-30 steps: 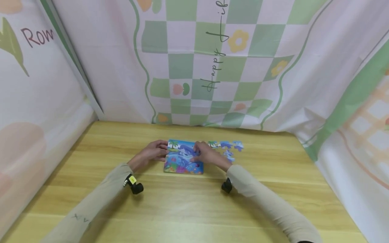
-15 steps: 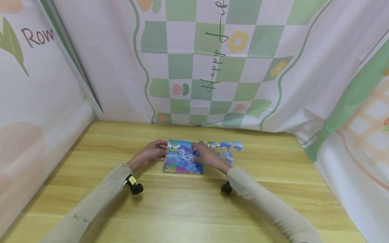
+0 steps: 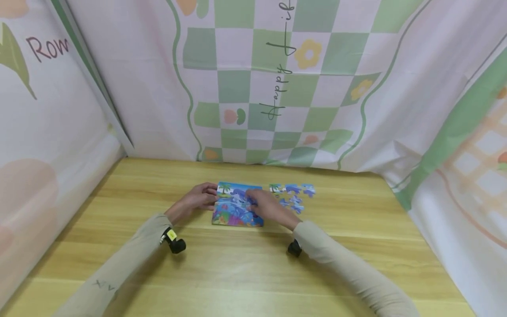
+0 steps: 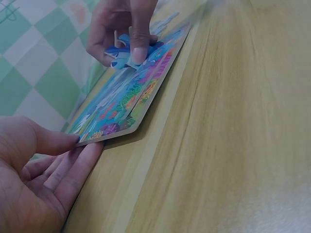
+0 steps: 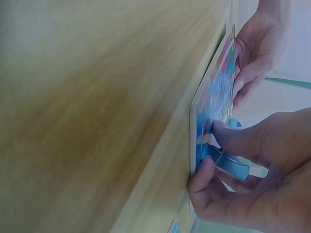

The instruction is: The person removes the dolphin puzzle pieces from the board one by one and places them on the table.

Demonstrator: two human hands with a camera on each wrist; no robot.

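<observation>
A jigsaw puzzle board with a bright sea picture lies on the wooden table. At its left edge, my left hand holds it, the thumb on the top edge and the fingers below, as the left wrist view shows. My right hand is over the board's right part. Between its thumb and fingers it pinches a blue puzzle piece, which stands tilted up from the picture. In the right wrist view the piece shows its edge, and the curled fingers partly hide it.
Several loose puzzle pieces lie right of the board, just beyond my right hand. The wooden table ends at a checked curtain behind. White printed cloth walls off the left side.
My right hand has shifted slightly left over the board, its fingers drawn in more. More of the loose pieces shows beside it. My left hand keeps its hold on the board's left edge.
</observation>
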